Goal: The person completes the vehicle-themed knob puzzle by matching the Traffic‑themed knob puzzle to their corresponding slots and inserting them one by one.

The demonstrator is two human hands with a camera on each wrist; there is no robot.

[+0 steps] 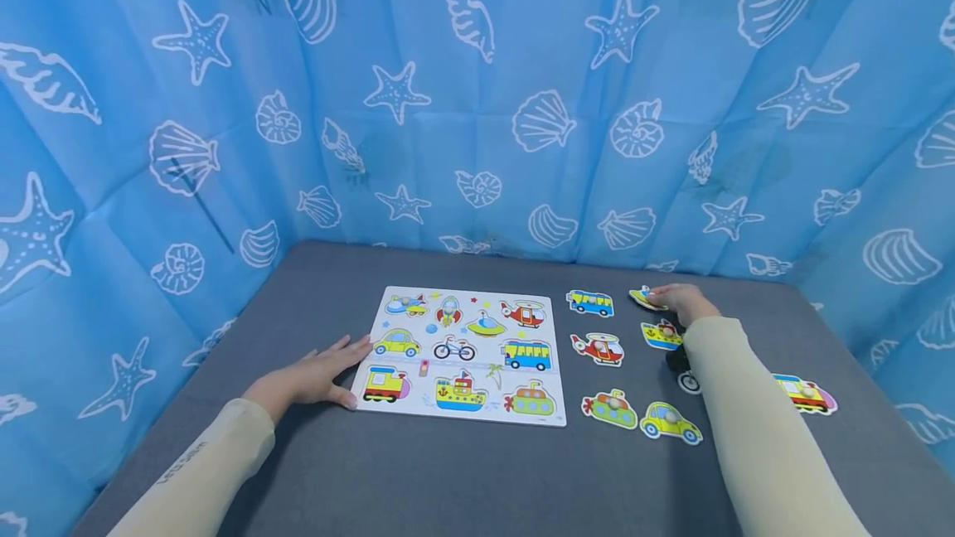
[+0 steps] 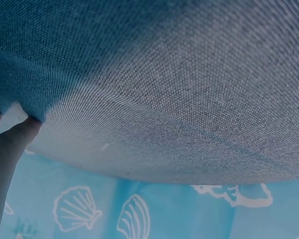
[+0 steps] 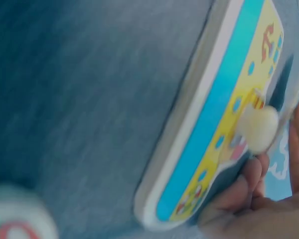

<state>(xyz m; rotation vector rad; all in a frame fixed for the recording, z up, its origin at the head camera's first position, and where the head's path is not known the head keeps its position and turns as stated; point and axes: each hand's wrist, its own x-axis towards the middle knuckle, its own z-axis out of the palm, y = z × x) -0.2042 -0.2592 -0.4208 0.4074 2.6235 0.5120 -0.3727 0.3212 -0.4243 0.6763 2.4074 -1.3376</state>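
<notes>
- Head view: we mark the right hand (image 1: 677, 298) at upper right, pinching the yellow-green flying-saucer puzzle piece (image 1: 639, 297), which sits just beyond the blue-yellow-red boat piece (image 1: 660, 336). Risk: the cream sleeve (image 1: 768, 429) overhangs the black-backed bicycle piece (image 1: 690, 383); a low pull-back could drag it. Pose: arm reaching up-frame, wrist bent toward frame left.
- Same view: the left hand (image 1: 319, 374) grasps nothing, fingers loosely extended, touching the left edge of the white rectangular picture board (image 1: 406, 405) at centre. Light contact might let the board slide if pushed.
- Left wrist view: thumb and a finger at the left edge, spread around a pale sliver, probably board; we can't confirm pressure here. Grey cloth (image 2: 189, 99) fills most.
- Right wrist view: curled fingers at right, beside the boat's round pale knob (image 3: 260, 130); such closeness could knock the boat askew. Saucer mostly cropped.
</notes>
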